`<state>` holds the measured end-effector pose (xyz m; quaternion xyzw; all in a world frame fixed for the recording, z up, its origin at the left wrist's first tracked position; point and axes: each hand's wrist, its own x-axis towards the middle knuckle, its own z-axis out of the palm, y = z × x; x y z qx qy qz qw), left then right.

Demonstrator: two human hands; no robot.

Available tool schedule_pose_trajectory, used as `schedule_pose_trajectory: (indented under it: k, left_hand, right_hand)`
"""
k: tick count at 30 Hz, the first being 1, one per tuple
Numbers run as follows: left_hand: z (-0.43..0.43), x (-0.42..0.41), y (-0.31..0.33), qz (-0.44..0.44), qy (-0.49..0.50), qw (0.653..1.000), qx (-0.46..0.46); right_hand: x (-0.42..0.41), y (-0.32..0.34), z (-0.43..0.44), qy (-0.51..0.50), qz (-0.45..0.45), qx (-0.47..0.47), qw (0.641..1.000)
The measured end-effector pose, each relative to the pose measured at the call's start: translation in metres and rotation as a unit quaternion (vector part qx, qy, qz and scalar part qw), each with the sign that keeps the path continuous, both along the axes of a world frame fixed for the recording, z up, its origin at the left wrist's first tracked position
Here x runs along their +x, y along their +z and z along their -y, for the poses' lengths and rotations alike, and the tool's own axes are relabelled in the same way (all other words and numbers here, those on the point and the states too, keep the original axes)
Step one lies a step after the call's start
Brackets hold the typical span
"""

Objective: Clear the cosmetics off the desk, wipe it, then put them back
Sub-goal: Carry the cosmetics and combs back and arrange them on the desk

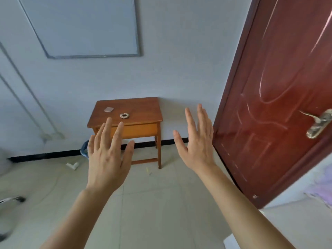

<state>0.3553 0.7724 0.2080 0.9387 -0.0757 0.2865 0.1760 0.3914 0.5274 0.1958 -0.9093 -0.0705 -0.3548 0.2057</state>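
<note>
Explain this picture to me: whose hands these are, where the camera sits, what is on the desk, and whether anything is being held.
There is no machine here. A person wears one wide-angle camera on the head, looking forward and down, so you see their own two arms reaching out. The left hand and the right hand are both open, fingers spread, and hold nothing.

Ahead, against the wall, stands a small wooden desk. Two things lie on it, apart from each other: a small flat pale item and a beaded ring. They are too small to tell more. The hands are short of the desk, touching nothing.

To the right is a red door with a metal handle; a whiteboard hangs on the wall.
</note>
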Motion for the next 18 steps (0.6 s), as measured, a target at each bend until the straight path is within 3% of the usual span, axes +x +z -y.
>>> schedule_pose_trajectory:
  k: [8, 13, 18]
  left_hand:
    - [-0.073, 0.113, -0.027, -0.026, 0.064, 0.998, 0.006]
    - [-0.089, 0.238, -0.029, -0.035, 0.071, 0.996, 0.047]
    - [-0.105, 0.373, -0.006, -0.044, 0.072, 0.994, 0.072]
  right_hand:
    - [0.145, -0.04, -0.085, 0.075, -0.03, -0.011, 0.997]
    - [0.263, -0.06, -0.111, 0.102, -0.023, 0.019, 0.994]
    - [0.392, -0.04, -0.129, 0.098, -0.022, 0.029, 0.995]
